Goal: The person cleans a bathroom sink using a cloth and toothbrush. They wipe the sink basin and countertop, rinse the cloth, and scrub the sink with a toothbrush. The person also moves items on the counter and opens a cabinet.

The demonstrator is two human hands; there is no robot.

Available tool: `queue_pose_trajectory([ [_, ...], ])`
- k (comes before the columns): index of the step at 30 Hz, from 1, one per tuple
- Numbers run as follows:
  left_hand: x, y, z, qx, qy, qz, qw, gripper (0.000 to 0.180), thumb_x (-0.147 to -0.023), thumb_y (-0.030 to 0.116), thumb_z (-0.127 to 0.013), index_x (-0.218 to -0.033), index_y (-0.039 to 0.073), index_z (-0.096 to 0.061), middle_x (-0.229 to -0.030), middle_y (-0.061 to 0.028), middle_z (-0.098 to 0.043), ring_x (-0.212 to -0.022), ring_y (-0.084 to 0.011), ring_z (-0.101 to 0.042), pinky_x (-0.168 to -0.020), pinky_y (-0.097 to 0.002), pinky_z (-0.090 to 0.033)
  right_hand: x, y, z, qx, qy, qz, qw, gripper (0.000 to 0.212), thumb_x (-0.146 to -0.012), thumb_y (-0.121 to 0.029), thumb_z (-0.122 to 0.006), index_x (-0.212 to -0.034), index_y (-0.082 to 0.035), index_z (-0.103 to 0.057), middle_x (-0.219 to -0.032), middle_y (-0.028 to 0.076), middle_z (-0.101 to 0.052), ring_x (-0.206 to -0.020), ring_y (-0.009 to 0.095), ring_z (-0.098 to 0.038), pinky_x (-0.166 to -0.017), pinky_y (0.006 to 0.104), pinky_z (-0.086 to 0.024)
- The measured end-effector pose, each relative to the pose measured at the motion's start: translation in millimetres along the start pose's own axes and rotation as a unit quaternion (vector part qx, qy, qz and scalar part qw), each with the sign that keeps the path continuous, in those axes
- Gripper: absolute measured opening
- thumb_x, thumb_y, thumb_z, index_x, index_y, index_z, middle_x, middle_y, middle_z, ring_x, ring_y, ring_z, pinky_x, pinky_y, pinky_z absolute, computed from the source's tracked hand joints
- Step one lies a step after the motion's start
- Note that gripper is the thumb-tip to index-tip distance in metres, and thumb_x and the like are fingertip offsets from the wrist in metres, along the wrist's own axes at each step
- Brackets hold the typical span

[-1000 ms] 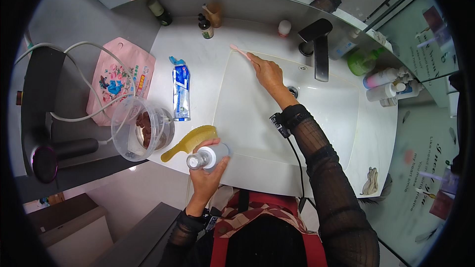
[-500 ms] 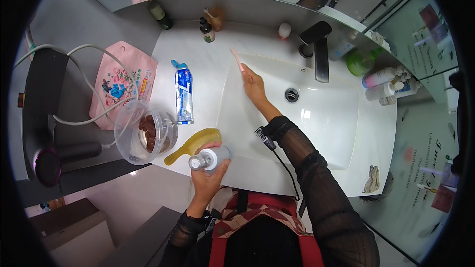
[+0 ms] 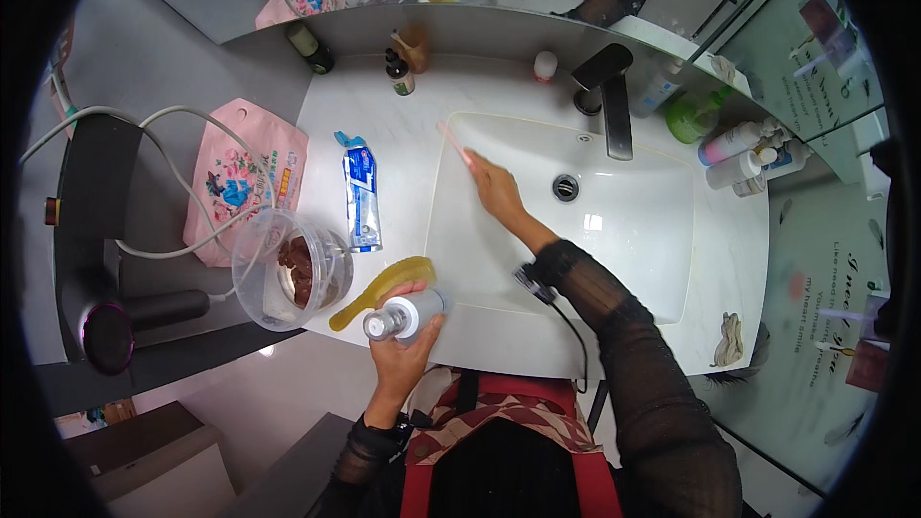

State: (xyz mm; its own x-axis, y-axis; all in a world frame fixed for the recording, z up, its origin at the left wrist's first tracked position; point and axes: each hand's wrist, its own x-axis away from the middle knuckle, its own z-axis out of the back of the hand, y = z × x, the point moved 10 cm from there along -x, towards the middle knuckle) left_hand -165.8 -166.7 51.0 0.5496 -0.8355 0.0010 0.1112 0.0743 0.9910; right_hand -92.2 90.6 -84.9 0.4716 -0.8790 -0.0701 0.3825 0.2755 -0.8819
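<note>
My left hand (image 3: 398, 360) is closed around a white bottle (image 3: 422, 313) with a clear cap, tilted over the counter's front edge. Just beyond it lies a yellow comb (image 3: 369, 295), partly behind the fingers. A thin pink stick (image 3: 453, 142) is gripped in my right hand (image 3: 497, 192), above the basin's left rim; blur hides what kind of tool it is. The white sink (image 3: 633, 240) spreads to the right of that hand. A blue and white squeeze tube (image 3: 362, 197) rests on the counter between the comb and the back wall.
Left of the tube stand a clear plastic tub (image 3: 251, 273) with brown things inside and a pink pouch (image 3: 235, 173) crossed by a white cable. A black faucet (image 3: 614, 101) rises behind the basin. Several bottles (image 3: 734, 158) crowd the right corner. A dropper bottle (image 3: 399, 74) is at the back.
The view has shifted slightly. My right hand, still gripping the pink stick, has moved a little toward me and is blurred at the stick. My left hand keeps hold of the bottle.
</note>
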Motion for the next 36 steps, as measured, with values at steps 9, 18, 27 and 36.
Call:
queue_pose_trajectory([
  [9,1.2,-4.0,2.5,0.019,-0.002,0.018,1.0,0.045,-0.075,-0.003,-0.069,-0.116,-0.001,-0.05,-0.116,-0.011,-0.054,-0.106,-0.018,-0.054,-0.092,-0.0315,-0.044,-54.3,-9.9,31.7,0.229,-0.042,0.021,0.972,0.035,-0.097,-0.036,-0.036,-0.125,-0.025,-0.055,-0.091,0.016,-0.066,-0.081,0.037,-0.063,-0.072,0.047,-0.049],
  [18,6.7,-1.4,13.3,0.042,0.023,0.015,0.999,0.046,-0.074,-0.003,-0.07,-0.116,0.0,-0.05,-0.115,-0.0107,-0.056,-0.105,-0.0178,-0.054,-0.091,-0.0314,-0.045,-4.4,-34.2,-9.3,0.246,-0.144,0.008,0.958,0.033,-0.095,-0.025,-0.04,-0.126,-0.023,-0.054,-0.084,0.015,-0.066,-0.074,0.036,-0.064,-0.065,0.0472,-0.051],
  [27,7.9,-2.1,9.8,0.028,0.011,0.006,1.0,0.046,-0.075,-0.002,-0.071,-0.116,-0.001,-0.05,-0.115,-0.0116,-0.056,-0.106,-0.0185,-0.054,-0.093,-0.0328,-0.043,-31.9,-10.1,18.3,0.284,-0.003,0.038,0.958,0.034,-0.094,-0.028,-0.042,-0.127,-0.027,-0.053,-0.083,0.017,-0.065,-0.07,0.037,-0.062,-0.064,0.0479,-0.05],
  [36,-0.5,-12.4,-11.7,0.016,-0.017,0.043,0.999,0.046,-0.075,-0.002,-0.071,-0.116,-0.001,-0.05,-0.115,-0.0116,-0.056,-0.107,-0.0191,-0.054,-0.094,-0.0328,-0.043,11.9,69.8,195.9,0.523,-0.022,0.044,0.851,0.025,-0.09,-0.034,-0.051,-0.114,-0.03,-0.06,-0.08,0.01,-0.064,-0.067,0.03,-0.064,-0.058,0.0414,-0.05],
])
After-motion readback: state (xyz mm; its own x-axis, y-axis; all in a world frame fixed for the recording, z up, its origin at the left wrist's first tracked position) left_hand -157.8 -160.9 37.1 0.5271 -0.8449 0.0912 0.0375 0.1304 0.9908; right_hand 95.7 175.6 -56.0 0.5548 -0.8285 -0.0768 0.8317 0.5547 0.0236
